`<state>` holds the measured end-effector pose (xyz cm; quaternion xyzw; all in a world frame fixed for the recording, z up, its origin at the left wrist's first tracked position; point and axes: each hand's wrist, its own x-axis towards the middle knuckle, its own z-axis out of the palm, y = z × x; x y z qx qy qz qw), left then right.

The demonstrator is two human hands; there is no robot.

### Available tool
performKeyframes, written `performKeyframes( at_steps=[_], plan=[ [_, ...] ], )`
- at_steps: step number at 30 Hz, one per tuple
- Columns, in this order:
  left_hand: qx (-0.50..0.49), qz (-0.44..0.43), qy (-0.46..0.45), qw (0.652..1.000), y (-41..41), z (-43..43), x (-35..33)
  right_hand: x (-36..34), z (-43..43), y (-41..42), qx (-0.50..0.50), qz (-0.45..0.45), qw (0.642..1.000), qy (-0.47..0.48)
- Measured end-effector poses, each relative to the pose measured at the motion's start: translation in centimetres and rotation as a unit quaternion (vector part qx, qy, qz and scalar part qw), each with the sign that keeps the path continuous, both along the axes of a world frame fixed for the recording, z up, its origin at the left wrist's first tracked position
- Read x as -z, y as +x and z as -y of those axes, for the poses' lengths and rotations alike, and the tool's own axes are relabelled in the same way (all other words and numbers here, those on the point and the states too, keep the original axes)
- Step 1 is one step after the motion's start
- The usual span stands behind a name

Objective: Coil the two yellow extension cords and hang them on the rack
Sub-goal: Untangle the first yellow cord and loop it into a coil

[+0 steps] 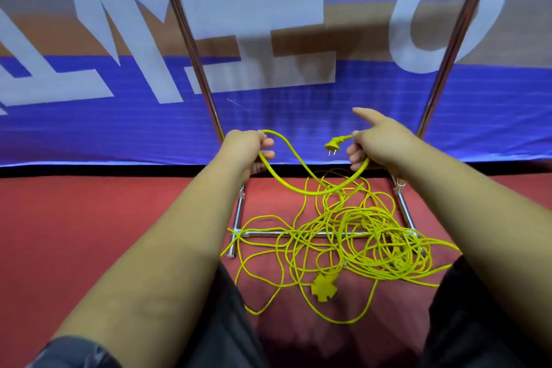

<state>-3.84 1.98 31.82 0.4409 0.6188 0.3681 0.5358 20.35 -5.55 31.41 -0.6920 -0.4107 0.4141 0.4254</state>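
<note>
yellow cord in both hands, tangle on the carpet

left hand [248, 152]: fingers curled round the extension cord [280, 179], thumb side up, grip closed on it. right hand [380, 143]: lower fingers and thumb wrapped round the same cord just behind its plug [333, 145]; index finger sticks out straight, pointing up and left. plug juts left from the fist, two prongs facing down.

between the fists the cord sags in a low loop. a second strand arcs from the top of the left fist down into the heap.

below the hands: tangle of yellow cord [367, 236] in loose loops on the red carpet [89, 218], draped over the chrome base bar [263, 234] of the rack [191, 39]. cannot tell one cord from the other inside the heap. a yellow multi-way socket block [324, 282] lies flat at the near edge of the tangle.

rack uprights rise left and right of the hands, nothing hung on the parts in view. behind them a blue banner [388, 116] with large white letters. bare forearms; dark trousers [227, 323] at the bottom edge, either side of the heap.
</note>
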Motion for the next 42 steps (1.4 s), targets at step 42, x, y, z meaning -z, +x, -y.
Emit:
performKeyframes(
  at_steps=[42],
  plan=[
    [0.28,-0.295,0.357,0.841,3.0,-2.3,2.8,0.2,0.4,-1.3,-0.102,-0.228,0.968,0.019]
  ],
)
